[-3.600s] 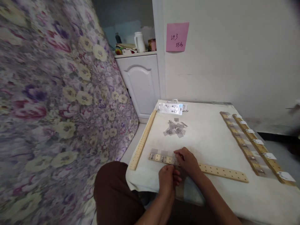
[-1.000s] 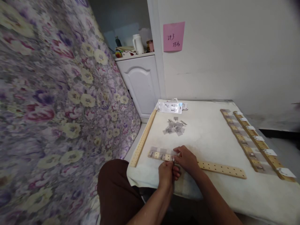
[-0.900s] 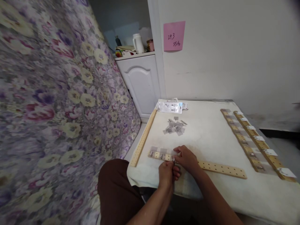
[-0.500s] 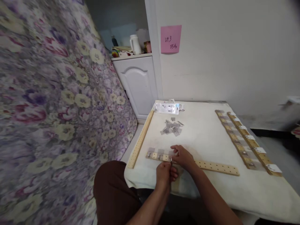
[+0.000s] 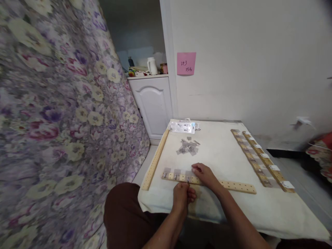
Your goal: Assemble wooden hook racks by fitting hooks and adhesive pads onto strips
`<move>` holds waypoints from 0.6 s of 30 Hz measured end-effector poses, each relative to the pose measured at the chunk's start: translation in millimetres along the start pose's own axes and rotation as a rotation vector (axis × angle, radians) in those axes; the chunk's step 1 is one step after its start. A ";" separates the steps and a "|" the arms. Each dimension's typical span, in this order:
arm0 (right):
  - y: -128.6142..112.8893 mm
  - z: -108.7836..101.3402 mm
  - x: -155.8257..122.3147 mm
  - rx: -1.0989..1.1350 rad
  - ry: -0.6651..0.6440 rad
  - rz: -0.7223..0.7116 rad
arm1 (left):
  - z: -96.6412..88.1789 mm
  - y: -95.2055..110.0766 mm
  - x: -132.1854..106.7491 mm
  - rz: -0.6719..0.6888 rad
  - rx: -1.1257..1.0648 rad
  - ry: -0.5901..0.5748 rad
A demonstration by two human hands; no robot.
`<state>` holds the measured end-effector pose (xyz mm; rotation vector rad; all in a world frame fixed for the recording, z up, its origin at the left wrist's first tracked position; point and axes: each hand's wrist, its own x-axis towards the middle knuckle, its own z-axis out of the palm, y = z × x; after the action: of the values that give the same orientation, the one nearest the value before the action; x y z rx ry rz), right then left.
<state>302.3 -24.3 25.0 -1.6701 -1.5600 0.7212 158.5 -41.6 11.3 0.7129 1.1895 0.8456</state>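
A pale perforated wooden strip [image 5: 237, 186] lies crosswise before me, with several clear square pads bearing metal hooks along its left part. My left hand [image 5: 181, 195] is at its front edge, thumb and forefinger closed at the lower end of a metal hook [image 5: 188, 179]. That hook's clear pad [image 5: 188, 173] lies on the strip. My right hand [image 5: 204, 174] rests over the strip just right of this pad, fingers loosely bent and a little apart, nothing visible in them. Behind the strip lies a loose pile of clear hook pads [image 5: 188, 147].
Another perforated strip [image 5: 155, 160] runs along the table's left edge. Two strips with hooks, a near one [image 5: 250, 157] and an outer one [image 5: 268, 160], lie at the right. Clear packaging [image 5: 181, 127] sits at the back of the cloth-covered table [image 5: 218, 145]. A floral curtain [image 5: 64, 121] hangs left.
My right hand has drawn slightly away from the hook, to the right. My left hand stays by the hook, just below it. The whole view has shifted with my head.
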 end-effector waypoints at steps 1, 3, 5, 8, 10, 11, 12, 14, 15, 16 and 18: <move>0.9 -4.2 -5.2 -0.009 0.018 -0.003 | -0.4 0.1 -0.4 0.004 -0.001 -0.005; 4.2 -11.3 -17.5 -0.059 0.038 0.003 | -1.1 0.2 -0.7 0.007 -0.003 -0.015; 7.7 -15.2 -29.6 -0.184 0.028 0.015 | -1.6 0.4 -0.8 0.009 -0.004 -0.021; 9.7 -15.0 -40.8 -0.321 0.021 0.014 | -2.3 0.7 -1.8 0.010 -0.001 -0.034; 9.0 -12.6 -42.7 -0.357 0.034 0.009 | -3.2 0.9 -3.2 0.011 0.005 -0.046; 8.3 -11.3 -42.3 -0.366 0.041 0.014 | -3.8 0.8 -4.0 0.012 0.009 -0.053; 7.6 -10.0 -41.5 -0.368 0.043 0.021 | -4.4 0.7 -4.6 0.014 0.014 -0.060; 6.0 -7.6 -38.7 -0.357 0.036 0.034 | -5.7 0.0 -5.1 0.020 0.024 -0.074; 5.2 -6.5 -37.0 -0.348 0.035 0.035 | -6.4 -0.6 -4.8 0.024 0.029 -0.081; 4.3 -5.3 -35.3 -0.339 0.037 0.034 | -7.0 -1.1 -4.4 0.027 0.034 -0.087; 2.4 -2.8 -31.4 -0.329 0.047 0.032 | -7.9 -2.3 -3.1 0.033 0.042 -0.096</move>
<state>302.6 -55.8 22.2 -1.9366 -1.6900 0.4538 150.8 -45.1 9.1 0.8010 1.1149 0.8066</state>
